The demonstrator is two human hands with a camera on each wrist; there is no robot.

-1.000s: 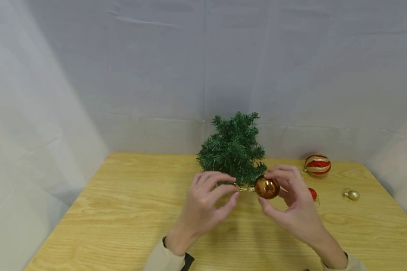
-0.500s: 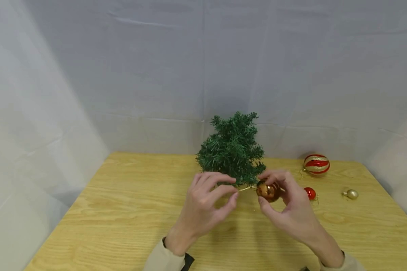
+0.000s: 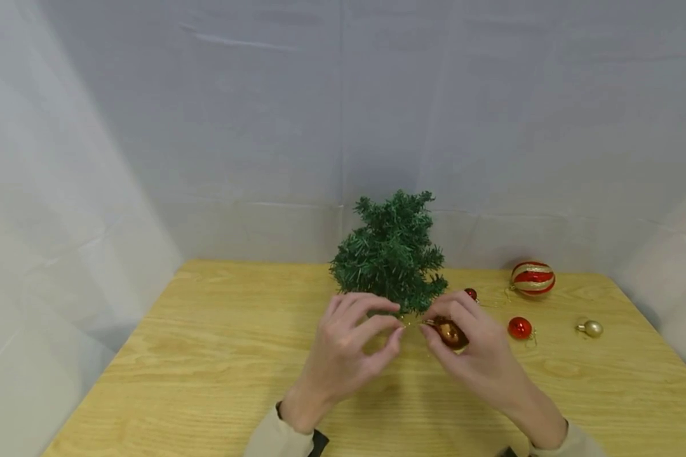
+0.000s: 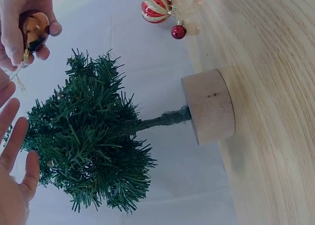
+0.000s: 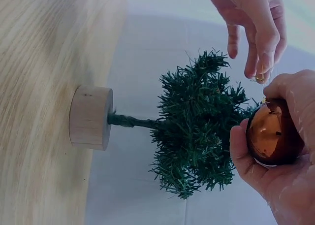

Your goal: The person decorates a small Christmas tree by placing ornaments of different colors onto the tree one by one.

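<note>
Head view first: the right hand point(image 3: 481, 349) curls thumb and fingers round a glossy copper Christmas bauble point(image 3: 449, 331), which sits above the wooden table point(image 3: 206, 368) and in front of the artificial Christmas tree point(image 3: 391, 254). With that bauble as the clock's centre, the left hand point(image 3: 349, 352) lies at nine o'clock, its thumb and a fingertip together, pinching the thin gold hanging cord point(image 3: 410, 325), while other fingers stand apart from that pinch. Between the hands, the cord runs toward the bauble's cap. The tree is at eleven o'clock; whether the bauble touches its foliage I cannot tell. Out at one o'clock, partly behind the right hand, lies a small dark-red bauble point(image 3: 470, 294); at two, farther off, a red-and-gold striped bauble point(image 3: 533, 278). A plain red bauble point(image 3: 519, 328) lies at three o'clock, and beyond it on that same line a small pale-gold bauble point(image 3: 591, 328). In the left wrist view, where the tree appears sideways, its round wooden base point(image 4: 209, 107) is at three o'clock from the foliage, joined by a green-wrapped trunk point(image 4: 167, 119).
</note>
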